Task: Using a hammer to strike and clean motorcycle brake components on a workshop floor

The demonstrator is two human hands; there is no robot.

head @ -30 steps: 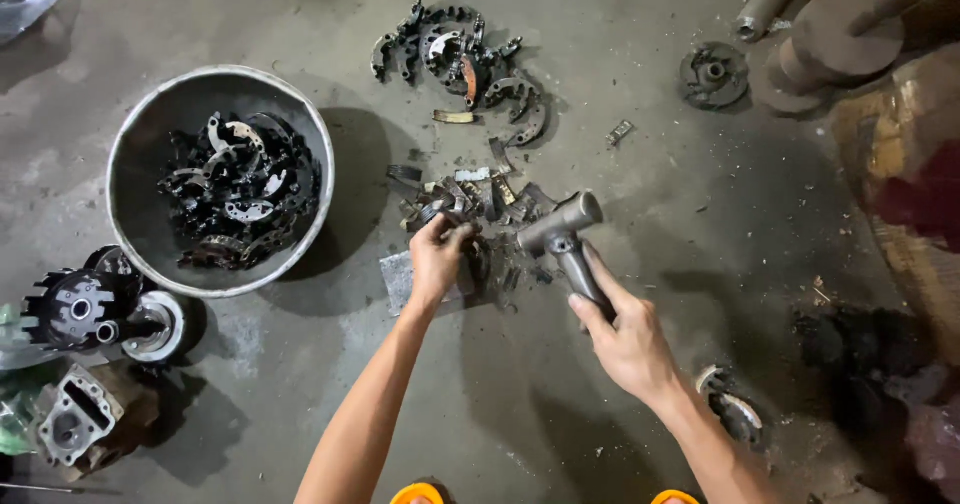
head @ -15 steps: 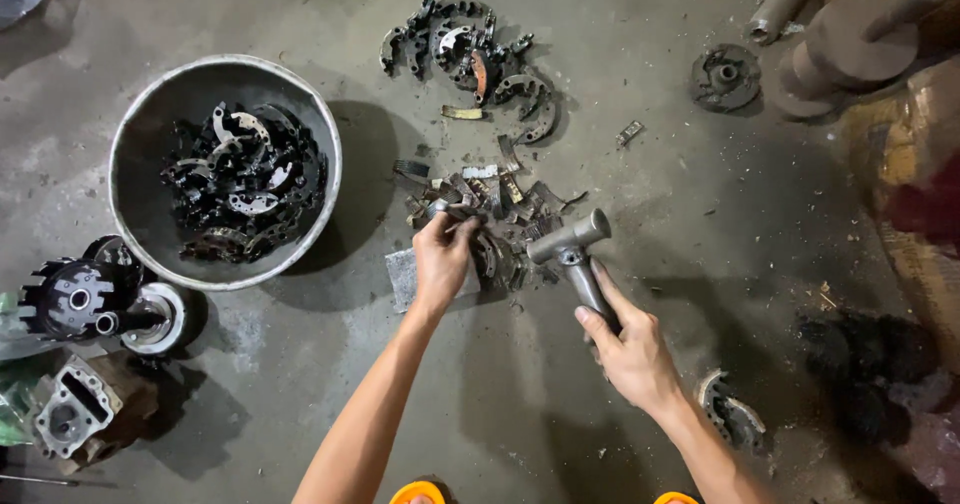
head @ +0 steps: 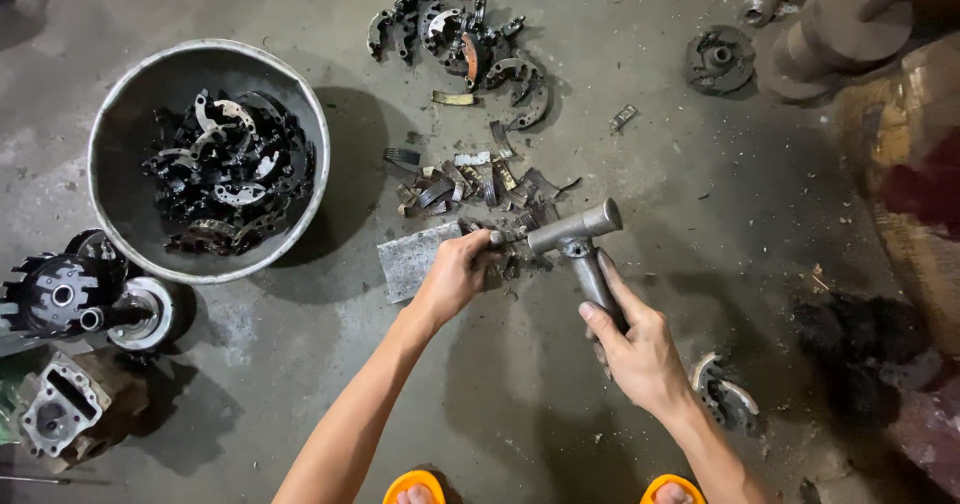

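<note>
Head view, stained concrete floor, left hand gripping scrap, right hand gripping hammer

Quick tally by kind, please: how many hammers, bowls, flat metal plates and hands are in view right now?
Hammer: 1
Metal bowl: 1
Flat metal plate: 1
Hands: 2, left hand and right hand
Total: 5
</note>
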